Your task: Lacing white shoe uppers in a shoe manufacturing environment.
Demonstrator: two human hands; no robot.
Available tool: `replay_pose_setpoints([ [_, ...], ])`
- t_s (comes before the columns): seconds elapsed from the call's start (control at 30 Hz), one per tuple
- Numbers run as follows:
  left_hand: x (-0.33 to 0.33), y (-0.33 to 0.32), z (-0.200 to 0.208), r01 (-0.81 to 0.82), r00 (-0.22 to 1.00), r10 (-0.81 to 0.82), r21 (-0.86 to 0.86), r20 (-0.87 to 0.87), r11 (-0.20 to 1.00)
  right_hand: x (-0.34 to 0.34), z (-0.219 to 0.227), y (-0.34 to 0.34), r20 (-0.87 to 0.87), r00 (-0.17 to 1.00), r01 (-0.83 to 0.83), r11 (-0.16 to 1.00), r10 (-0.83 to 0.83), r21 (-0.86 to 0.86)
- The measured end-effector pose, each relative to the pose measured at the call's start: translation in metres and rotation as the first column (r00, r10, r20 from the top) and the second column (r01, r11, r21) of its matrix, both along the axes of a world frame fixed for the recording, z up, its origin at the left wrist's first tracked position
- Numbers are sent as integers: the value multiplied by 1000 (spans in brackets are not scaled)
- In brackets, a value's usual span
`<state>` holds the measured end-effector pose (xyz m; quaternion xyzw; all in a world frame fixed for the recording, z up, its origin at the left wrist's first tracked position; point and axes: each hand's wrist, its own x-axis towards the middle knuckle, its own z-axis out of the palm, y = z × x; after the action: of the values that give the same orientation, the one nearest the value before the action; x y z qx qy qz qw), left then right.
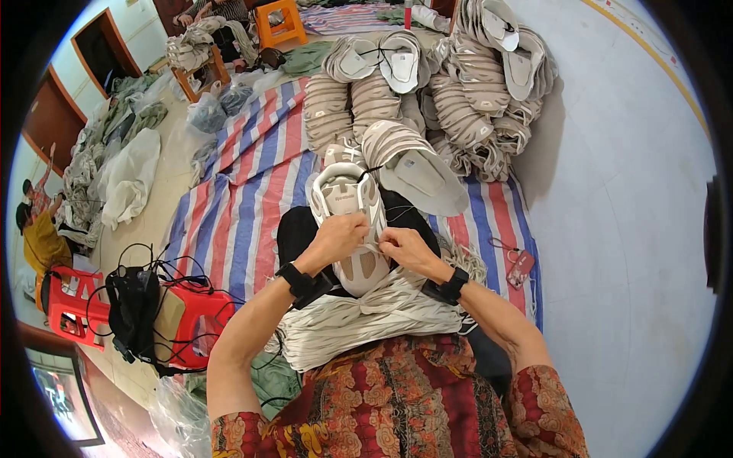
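Observation:
A beige and white shoe upper (359, 269) lies in my lap with its toe towards me. My left hand (341, 240) is closed over its lacing area, fingers pinched on a white shoelace. Close by on the right edge of the opening, my right hand (411, 251) pinches the lace too; the fingertips partly hide it. Across my thighs rests a thick bundle of white shoelaces (336, 328). Just beyond the shoe, a nested stack of shoe uppers (420, 179) leans to the right, tied with a dark cord.
Piles of shoe uppers (481, 84) stand ahead on a striped plastic sheet (237, 191). A pinkish-red phone-like item (521, 269) lies at right. On my left are a red stool (200, 320), a black bag (134, 305) and cables. People sit farther off; an orange stool (279, 23) stands behind.

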<state>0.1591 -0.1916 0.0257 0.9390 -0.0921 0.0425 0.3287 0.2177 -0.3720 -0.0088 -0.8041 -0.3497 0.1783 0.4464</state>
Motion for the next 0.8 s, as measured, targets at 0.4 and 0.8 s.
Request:
replay_pose_setpoints([
  [0.4,-1,-7,7,-142,979,111,-188,-170,972,-11,0,15,203,978,64,996,-50,-65],
  [0.8,3,4,5,-288,930,366,-634,-8,718,20,49,20,587,725,-223,929,361,-295],
])
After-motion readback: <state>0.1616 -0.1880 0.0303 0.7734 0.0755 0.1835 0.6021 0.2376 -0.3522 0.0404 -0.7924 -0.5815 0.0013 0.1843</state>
